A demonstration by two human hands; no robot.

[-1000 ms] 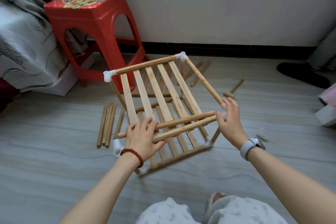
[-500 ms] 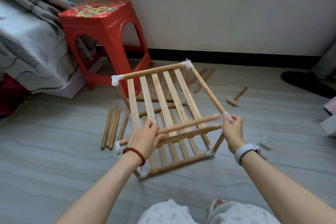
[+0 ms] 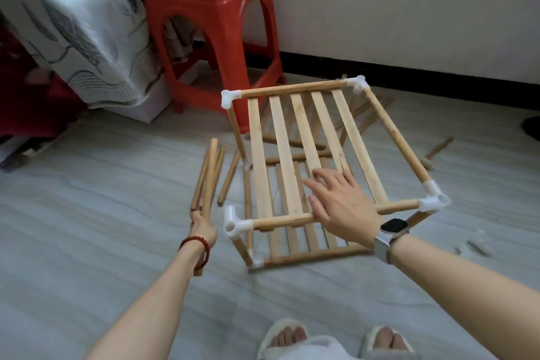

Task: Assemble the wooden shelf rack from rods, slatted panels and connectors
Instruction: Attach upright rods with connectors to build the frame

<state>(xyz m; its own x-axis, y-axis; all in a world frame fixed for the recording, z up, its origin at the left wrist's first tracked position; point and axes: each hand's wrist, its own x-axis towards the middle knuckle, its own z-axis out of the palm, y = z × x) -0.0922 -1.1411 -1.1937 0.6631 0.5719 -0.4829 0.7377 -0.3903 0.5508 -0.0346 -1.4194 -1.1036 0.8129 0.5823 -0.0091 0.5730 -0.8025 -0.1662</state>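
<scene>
While your right hand is pressing flat, fingers spread, on the upper slatted panel to steady the half-built rack on the floor, your left hand is gripping loose rods beside it, likely for the open white connector.

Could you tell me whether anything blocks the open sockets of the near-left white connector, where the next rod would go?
Nothing visible does: the near-left connector shows open sockets, and the left hand gripping a rod is beside it.

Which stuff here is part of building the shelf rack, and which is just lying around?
Job:
- rack frame
- loose rods, left hand gripping one
- white connectors
- right hand on the slats
- small mallet

Lying about:
- red stool
- patterned cloth
</scene>
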